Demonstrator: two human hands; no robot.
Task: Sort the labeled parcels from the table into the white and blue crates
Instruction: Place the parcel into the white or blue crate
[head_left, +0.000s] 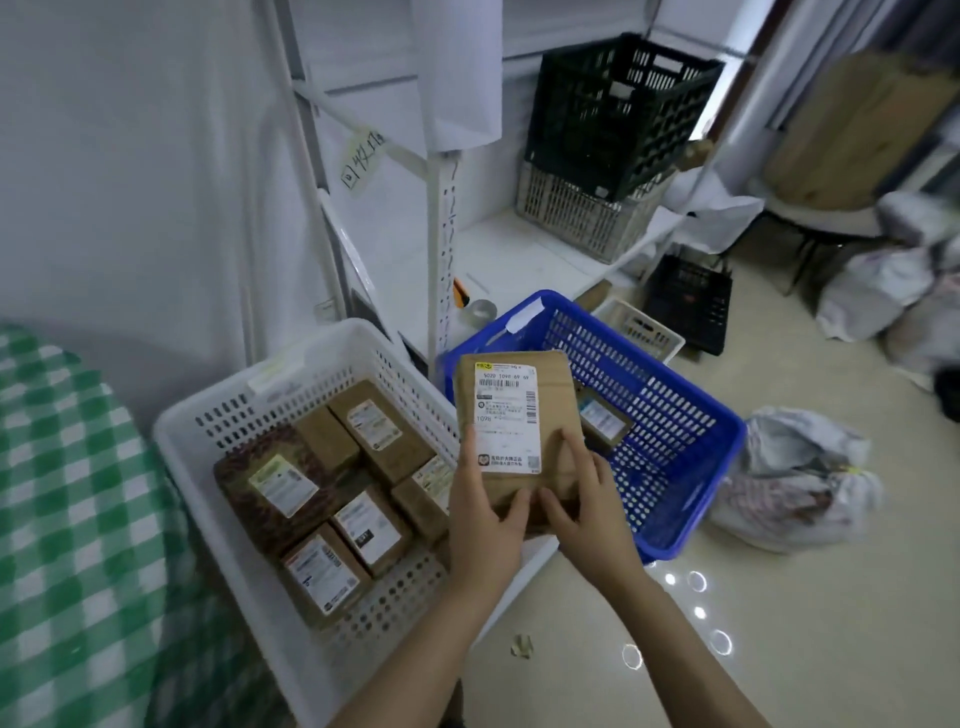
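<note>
While the left hand (480, 514) and right hand (582, 499) gripped the parcel (514, 415) by its lower end, it stood over the meeting rims of the white crate (311, 374), left of them, and the blue crate (675, 415), beyond; a slip might have dropped it into the wrong one.

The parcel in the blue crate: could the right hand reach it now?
Probably not yet: the right hand and left hand both grip the held parcel, which overlaps the small parcel in the blue crate.
</note>
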